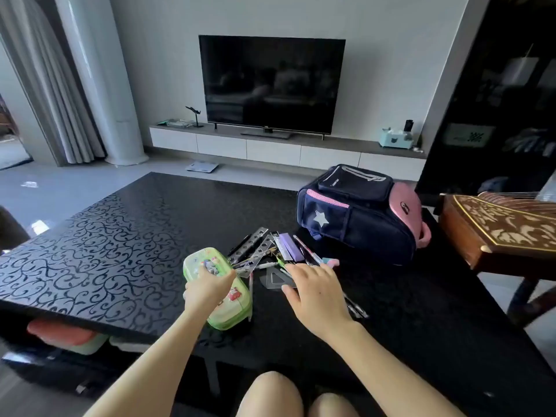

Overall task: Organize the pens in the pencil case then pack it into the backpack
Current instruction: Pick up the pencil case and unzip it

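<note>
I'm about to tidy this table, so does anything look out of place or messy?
Yes: pens and rulers lie in a loose heap on the table, outside the green pencil case, which the left hand grips. The backpack lies on its side.

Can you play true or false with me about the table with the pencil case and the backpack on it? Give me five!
1. The left hand rests on the green pencil case. True.
2. The backpack is red and yellow. False: it is dark blue with pink parts and a white star.
3. The pens and rulers lie in a pile on the black table, between the pencil case and the backpack. True.
4. The right hand is inside the backpack. False: it is spread over the pile, on a triangle ruler.
5. The TV is showing a cartoon. False: its screen is dark.
</note>
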### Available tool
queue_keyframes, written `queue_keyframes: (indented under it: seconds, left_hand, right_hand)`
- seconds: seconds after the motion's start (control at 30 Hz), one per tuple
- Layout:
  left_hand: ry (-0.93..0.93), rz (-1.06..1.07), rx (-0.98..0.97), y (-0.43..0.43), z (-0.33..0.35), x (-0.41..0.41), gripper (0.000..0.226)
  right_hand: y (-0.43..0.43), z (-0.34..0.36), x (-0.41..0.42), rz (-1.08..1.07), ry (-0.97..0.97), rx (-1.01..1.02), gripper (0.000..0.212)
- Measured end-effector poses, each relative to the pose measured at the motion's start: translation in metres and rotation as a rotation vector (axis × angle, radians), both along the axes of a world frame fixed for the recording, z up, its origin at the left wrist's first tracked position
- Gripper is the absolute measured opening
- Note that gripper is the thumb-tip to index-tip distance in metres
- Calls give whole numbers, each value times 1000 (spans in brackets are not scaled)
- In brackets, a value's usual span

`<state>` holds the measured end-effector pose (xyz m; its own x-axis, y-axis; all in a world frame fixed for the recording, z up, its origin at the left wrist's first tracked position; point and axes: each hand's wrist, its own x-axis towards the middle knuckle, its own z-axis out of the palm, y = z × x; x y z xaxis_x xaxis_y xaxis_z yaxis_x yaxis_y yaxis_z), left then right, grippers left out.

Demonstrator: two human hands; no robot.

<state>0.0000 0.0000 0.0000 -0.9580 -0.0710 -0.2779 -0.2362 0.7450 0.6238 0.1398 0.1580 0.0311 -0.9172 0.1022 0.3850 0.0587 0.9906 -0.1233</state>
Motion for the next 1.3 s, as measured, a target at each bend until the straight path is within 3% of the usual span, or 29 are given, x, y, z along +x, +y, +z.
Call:
queue_keyframes:
  seconds: [0.23, 0.37, 0.6, 0.67, 0.73, 0.8, 0.83, 0.9, 0.97, 1.03, 1.17, 1.3]
  left_hand:
    - [-125, 78, -86, 25, -21, -39, 118]
    - [-162, 131, -121, 29, -23, -49, 124]
    - [93, -63, 72, 2, 1, -50, 120]
    - [147, -210, 133, -2, 20, -41, 121]
    - [211, -358, 178, -2, 35, -26, 122]
    - [272, -464, 246, 4, 46, -9, 124]
    - [293, -502, 278, 8, 47, -1, 127]
    - [288, -533, 369, 15, 49, 10, 133]
    - [135, -505, 601, 22, 55, 15, 139]
    - [-12, -460, 819, 30, 65, 17, 129]
    - [34, -329, 778, 55, 86, 26, 121]
    - [83, -220, 744, 74, 98, 37, 96]
  right_hand:
    - [-5, -39, -53, 40, -253, -425, 42]
    - [-4, -50, -69, 54, -312, -510, 41]
    - [2, -41, -78, 43, -236, -739, 37]
    - [2, -31, -82, 24, -197, -931, 40]
    - [0, -18, -83, 40, -195, -1262, 42]
    - [-2, -3, -81, 68, -150, -1578, 34]
    - [-2, 5, -79, 76, -92, -1629, 27]
    - [1, 20, -73, 42, 32, -1546, 17]
    - [9, 32, -62, 42, 91, -1371, 24]
    - [15, 42, -51, 94, 85, -1207, 32]
    - [15, 57, -29, 117, 103, -927, 30]
    - [16, 53, -15, -14, 239, -549, 19]
